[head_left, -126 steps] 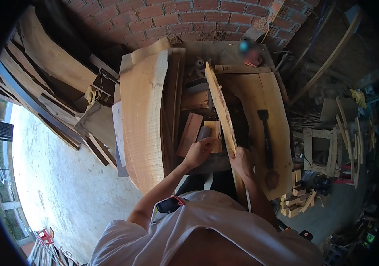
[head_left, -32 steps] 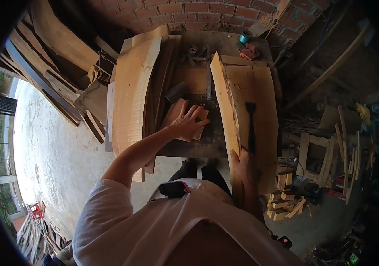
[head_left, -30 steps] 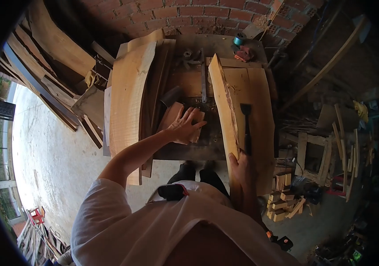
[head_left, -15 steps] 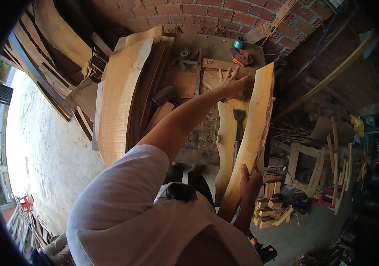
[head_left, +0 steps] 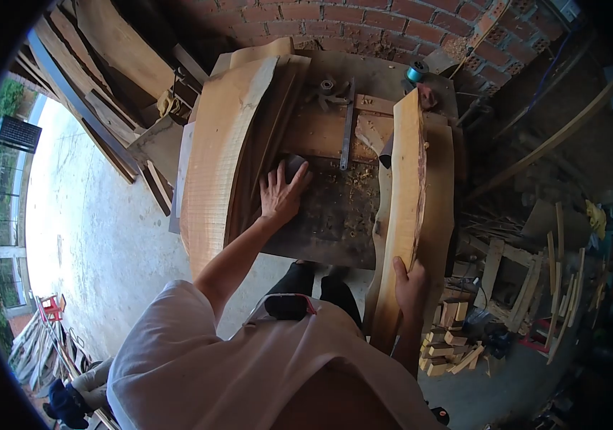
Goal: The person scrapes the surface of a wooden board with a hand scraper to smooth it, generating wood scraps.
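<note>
My left hand (head_left: 285,195) lies palm down with its fingers spread, touching a dark rounded object (head_left: 294,165) beside the stacked boards on the left of the workbench. Only part of that object shows. My right hand (head_left: 410,284) is closed around the edge of a long pale plank (head_left: 405,208) with a rough bark edge. Beneath this plank lies a wider board (head_left: 437,201). A dark tool end (head_left: 386,152) pokes out at the plank's left side; the rest is hidden. A narrow metal bar (head_left: 348,125) lies on the bench among shavings.
A large wavy-edged slab (head_left: 228,143) rests on the bench's left side. A turquoise spool (head_left: 417,70) is at the back, near the brick wall (head_left: 364,21). Small wood blocks (head_left: 450,337) are piled at the lower right, and long boards (head_left: 99,93) lean at the left.
My left hand has moved from the back of the bench toward the left, onto the dark object. The pale plank has shifted left over the long tool. The camera view has shifted too.
</note>
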The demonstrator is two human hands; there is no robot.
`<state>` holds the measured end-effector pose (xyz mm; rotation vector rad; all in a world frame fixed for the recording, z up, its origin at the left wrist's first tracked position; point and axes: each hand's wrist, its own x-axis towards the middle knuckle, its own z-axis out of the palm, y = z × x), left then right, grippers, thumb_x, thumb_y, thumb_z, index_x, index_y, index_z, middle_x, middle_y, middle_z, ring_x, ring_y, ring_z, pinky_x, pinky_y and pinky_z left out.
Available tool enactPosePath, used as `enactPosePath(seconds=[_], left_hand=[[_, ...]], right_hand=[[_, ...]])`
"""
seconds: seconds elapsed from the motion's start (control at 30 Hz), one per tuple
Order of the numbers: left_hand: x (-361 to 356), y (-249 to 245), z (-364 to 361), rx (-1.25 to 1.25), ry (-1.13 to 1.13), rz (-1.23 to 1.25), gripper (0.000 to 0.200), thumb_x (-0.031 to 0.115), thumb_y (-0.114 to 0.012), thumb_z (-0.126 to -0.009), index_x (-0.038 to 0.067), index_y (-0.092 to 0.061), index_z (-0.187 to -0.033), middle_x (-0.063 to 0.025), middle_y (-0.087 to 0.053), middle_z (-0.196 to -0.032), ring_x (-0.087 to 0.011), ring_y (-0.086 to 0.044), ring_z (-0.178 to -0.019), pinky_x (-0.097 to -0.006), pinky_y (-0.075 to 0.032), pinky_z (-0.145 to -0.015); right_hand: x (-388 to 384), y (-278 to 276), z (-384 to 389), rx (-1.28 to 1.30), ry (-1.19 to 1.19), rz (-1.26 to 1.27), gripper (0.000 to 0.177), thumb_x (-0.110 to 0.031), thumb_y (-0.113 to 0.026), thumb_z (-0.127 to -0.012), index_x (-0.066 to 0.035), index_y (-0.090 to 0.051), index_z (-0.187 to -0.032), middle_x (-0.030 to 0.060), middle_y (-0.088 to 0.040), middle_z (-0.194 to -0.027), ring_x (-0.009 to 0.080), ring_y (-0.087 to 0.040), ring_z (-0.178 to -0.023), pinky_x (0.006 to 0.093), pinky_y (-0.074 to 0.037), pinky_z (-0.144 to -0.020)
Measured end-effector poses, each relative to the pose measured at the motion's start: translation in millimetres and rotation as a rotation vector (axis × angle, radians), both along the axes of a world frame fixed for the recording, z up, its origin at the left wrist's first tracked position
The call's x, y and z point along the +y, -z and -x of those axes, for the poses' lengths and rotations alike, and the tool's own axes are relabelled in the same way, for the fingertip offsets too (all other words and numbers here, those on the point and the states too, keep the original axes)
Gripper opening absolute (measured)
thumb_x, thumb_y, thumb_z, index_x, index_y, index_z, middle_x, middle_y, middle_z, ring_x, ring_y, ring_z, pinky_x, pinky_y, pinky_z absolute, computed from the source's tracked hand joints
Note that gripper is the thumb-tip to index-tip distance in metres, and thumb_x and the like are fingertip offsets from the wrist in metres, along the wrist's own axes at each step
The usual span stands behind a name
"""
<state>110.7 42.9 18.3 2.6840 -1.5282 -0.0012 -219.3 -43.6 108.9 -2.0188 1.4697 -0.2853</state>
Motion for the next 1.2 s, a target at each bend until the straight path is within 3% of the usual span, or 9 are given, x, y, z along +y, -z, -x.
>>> enactPosePath(seconds=[0.03,0.2,0.3,0.5,0.67,0.8,0.93,1.07,1.2], left_hand=[[3.4,1.0,5.2,0.011,0.024,0.086,0.077,0.008,-0.058,-0.08,0.039,-0.035,-0.147,-0.0198,-0.031,-0.146,-0.0407,-0.041,-0.119,-0.056,-0.037,-0.098],[-3.9,-1.3,6.2,0.083,0.024,0.097,0.081,0.002,-0.057,-0.079,0.037,-0.033,-0.147,-0.0199,-0.034,-0.144,-0.0397,-0.041,-0.119,-0.0538,-0.041,-0.092],[-19.5,-12.7,2.7,0.387,-0.09,0.275,0.065,0.014,-0.06,-0.088,0.03,-0.037,-0.147,-0.0216,-0.037,-0.139,-0.0448,-0.042,-0.116,-0.057,-0.044,-0.09],[-120.8,-36.5,-9.5,0.631,0.092,0.465,0.076,0.027,-0.069,-0.082,0.02,-0.035,-0.149,-0.0207,-0.052,-0.128,-0.0405,-0.047,-0.117,-0.0489,-0.033,-0.102],[-260.1,-41.6,-2.0,0.657,-0.072,0.402,0.076,0.025,-0.066,-0.081,0.02,-0.034,-0.149,-0.0239,-0.042,-0.142,-0.047,-0.039,-0.128,-0.0546,-0.034,-0.105],[-303.2,-26.2,-6.7,0.594,-0.006,0.352,0.073,0.029,-0.064,-0.082,0.016,-0.035,-0.148,-0.0283,-0.033,-0.148,-0.0519,-0.035,-0.132,-0.056,-0.033,-0.109],[-278.2,-4.5,-22.5,0.632,0.103,0.535,0.062,0.02,-0.061,-0.083,0.007,-0.044,-0.141,-0.0295,-0.035,-0.147,-0.052,-0.036,-0.131,-0.0511,-0.032,-0.111],[-169.9,2.6,-21.8,0.752,-0.179,0.909,0.04,0.009,-0.048,-0.093,-0.001,-0.052,-0.132,-0.024,-0.053,-0.132,-0.0396,-0.049,-0.125,-0.0421,-0.04,-0.105],[-62.7,-9.2,4.2,1.016,-0.148,0.755,0.05,0.029,-0.047,-0.102,0.004,-0.039,-0.144,-0.0178,-0.043,-0.143,-0.0302,-0.046,-0.131,-0.0381,-0.039,-0.107]], right_hand=[[1.7,-4.3,-6.6,-0.017,0.003,-0.022,0.036,-0.029,-0.063,-0.092,0.006,-0.064,-0.1,0.0238,-0.068,-0.087,0.039,-0.068,-0.085,0.0422,-0.05,-0.075],[11.7,-9.9,-9.3,-0.039,0.021,-0.061,0.037,-0.029,-0.063,-0.093,0.006,-0.063,-0.103,0.0245,-0.068,-0.091,0.0392,-0.067,-0.086,0.0415,-0.05,-0.076],[16.7,-18.4,0.1,-0.028,0.029,-0.03,0.038,-0.03,-0.063,-0.092,0.007,-0.063,-0.101,0.0259,-0.067,-0.087,0.0402,-0.067,-0.085,0.0429,-0.05,-0.075],[22.8,-19.0,13.8,-0.016,0.076,0.047,0.038,-0.032,-0.065,-0.089,0.006,-0.063,-0.088,0.0271,-0.064,-0.077,0.0446,-0.065,-0.077,0.0475,-0.049,-0.069],[32.3,-21.2,15.8,-0.022,0.08,0.12,0.041,-0.034,-0.066,-0.087,0.005,-0.061,-0.077,0.0278,-0.062,-0.07,0.0458,-0.064,-0.071,0.0495,-0.049,-0.066],[44.3,-23.1,11.4,-0.008,0.089,0.078,0.04,-0.035,-0.066,-0.087,0.005,-0.062,-0.078,0.0265,-0.063,-0.07,0.0444,-0.064,-0.071,0.0503,-0.049,-0.066],[47.3,-29.0,-10.6,0.096,0.018,0.094,0.036,-0.032,-0.065,-0.088,0.003,-0.062,-0.086,0.0255,-0.064,-0.075,0.0443,-0.064,-0.074,0.0494,-0.05,-0.067],[41.6,-19.8,-42.3,-0.006,-0.108,0.045,0.034,-0.032,-0.064,-0.088,0.003,-0.062,-0.09,0.027,-0.064,-0.079,0.0455,-0.064,-0.078,0.0496,-0.05,-0.068],[31.8,3.5,-87.8,0.12,-0.254,0.035,0.032,-0.033,-0.063,-0.087,-0.001,-0.063,-0.091,0.022,-0.067,-0.081,0.0411,-0.067,-0.078,0.0491,-0.052,-0.07]])
